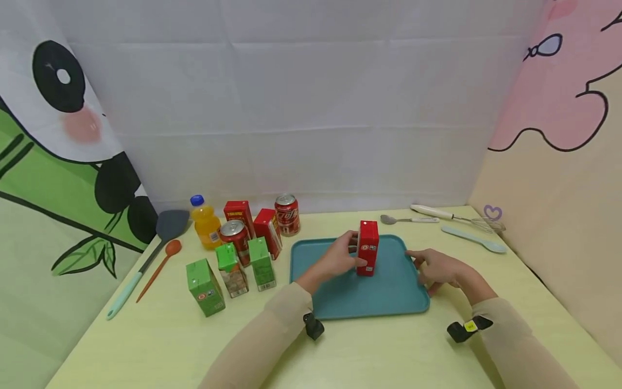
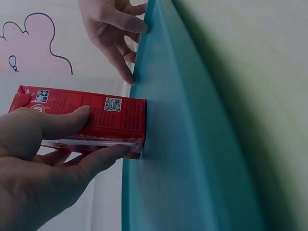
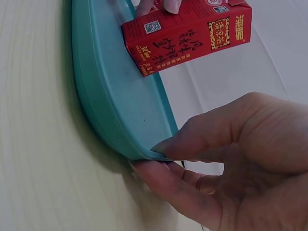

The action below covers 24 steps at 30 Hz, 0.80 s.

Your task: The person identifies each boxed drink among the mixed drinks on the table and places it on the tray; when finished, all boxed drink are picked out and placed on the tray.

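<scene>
My left hand grips a red drink carton, thumb on one side and fingers on the other. The carton stands upright at the middle of a teal tray; its base appears to meet the tray floor in the left wrist view. Chinese lettering and a QR code show on the carton in the right wrist view. At the tray's right edge, my right hand pinches the rim between thumb and fingers, the thumb on the upper side.
Left of the tray stand green cartons, red cartons, cola cans and an orange juice bottle. Beyond them lie a spatula and an orange spoon. A metal spoon, whisk and pale spatula lie back right.
</scene>
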{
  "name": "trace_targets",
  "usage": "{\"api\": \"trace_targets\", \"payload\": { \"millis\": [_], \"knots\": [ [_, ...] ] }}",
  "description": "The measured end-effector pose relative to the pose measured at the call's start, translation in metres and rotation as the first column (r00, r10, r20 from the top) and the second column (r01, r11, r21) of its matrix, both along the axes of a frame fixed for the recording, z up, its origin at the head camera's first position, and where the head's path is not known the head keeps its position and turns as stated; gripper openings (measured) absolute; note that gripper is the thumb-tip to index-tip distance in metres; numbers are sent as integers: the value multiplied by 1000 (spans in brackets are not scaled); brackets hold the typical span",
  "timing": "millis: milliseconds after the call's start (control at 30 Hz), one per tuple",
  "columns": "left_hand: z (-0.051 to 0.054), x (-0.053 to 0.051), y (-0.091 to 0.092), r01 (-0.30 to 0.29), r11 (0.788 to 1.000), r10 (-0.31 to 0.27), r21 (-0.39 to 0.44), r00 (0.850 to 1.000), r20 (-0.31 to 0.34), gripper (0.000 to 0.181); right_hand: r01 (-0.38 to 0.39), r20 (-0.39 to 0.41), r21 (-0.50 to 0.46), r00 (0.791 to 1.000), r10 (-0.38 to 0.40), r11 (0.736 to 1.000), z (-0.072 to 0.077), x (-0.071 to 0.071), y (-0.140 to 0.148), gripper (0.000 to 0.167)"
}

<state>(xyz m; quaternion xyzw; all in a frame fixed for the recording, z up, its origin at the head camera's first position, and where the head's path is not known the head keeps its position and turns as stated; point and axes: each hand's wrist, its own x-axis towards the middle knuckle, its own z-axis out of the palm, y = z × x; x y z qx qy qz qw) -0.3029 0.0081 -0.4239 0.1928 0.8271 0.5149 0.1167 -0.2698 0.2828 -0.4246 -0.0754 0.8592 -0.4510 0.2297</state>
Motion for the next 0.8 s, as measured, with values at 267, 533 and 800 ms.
{"api": "trace_targets", "payload": {
  "millis": [267, 533, 800],
  "knots": [
    [4, -9, 11, 49, 998, -49, -45, 999, 7, 74, -1, -4, 18, 1000, 1, 1000, 1, 0, 1, 86],
    [8, -16, 18, 29, 997, -26, -68, 998, 50, 76, -7, -17, 32, 1000, 8, 999, 1, -4, -1, 87],
    [8, -18, 25, 11, 992, -7, -123, 999, 34, 75, 2, -8, 33, 1000, -2, 999, 0, -1, -2, 86]
  ]
}}
